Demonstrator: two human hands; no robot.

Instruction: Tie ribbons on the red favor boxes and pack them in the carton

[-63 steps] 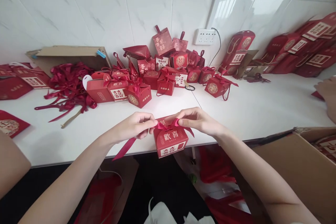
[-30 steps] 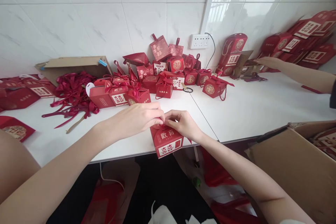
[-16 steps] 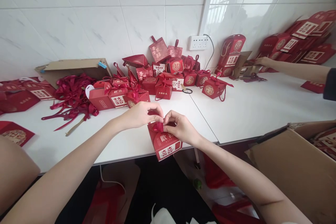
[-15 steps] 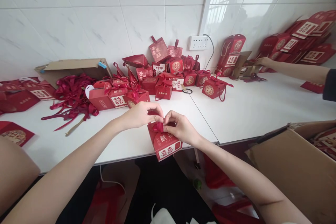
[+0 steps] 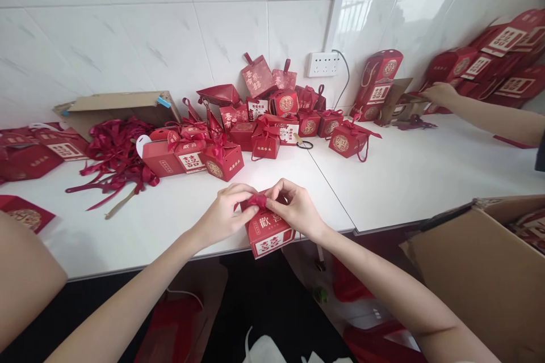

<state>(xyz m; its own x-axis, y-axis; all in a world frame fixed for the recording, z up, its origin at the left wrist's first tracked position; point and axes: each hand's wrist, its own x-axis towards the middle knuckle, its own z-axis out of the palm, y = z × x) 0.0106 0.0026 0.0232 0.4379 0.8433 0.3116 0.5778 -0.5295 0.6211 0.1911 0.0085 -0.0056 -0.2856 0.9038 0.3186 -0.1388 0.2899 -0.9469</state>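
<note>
Ribbon of glossy crimson fabric (image 5: 258, 200), gathered on top of a red rectangular cardboard box with pale lettering (image 5: 267, 231), which sits at the near edge of the white, smooth-topped desk (image 5: 162, 221). Right hand (image 5: 296, 209): thumb and forefinger pinch the gathered fabric. Left hand (image 5: 227, 212): fingers and thumb curve about the ribbon's left side; how firmly they press cannot be told.

Probable faults, by judgement: (a) Slipping. Should the right pinch loosen, the smooth weave could slide and the gather come undone. (b) Crushing. Downward pressure from either hand could dent the lid, since thin cardboard probably yields readily. (c) Tipping. The box's front seems to project slightly past the desk's edge, so a sharp tug toward the body might pull it off. (d) Skewing. Uneven pull between the hands could drag the ribbon off-centre. (e) Collision. A red cardboard box with a gold round emblem (image 5: 222, 162) stands just beyond the left hand; a forward push of the knuckles could nudge it.
</note>
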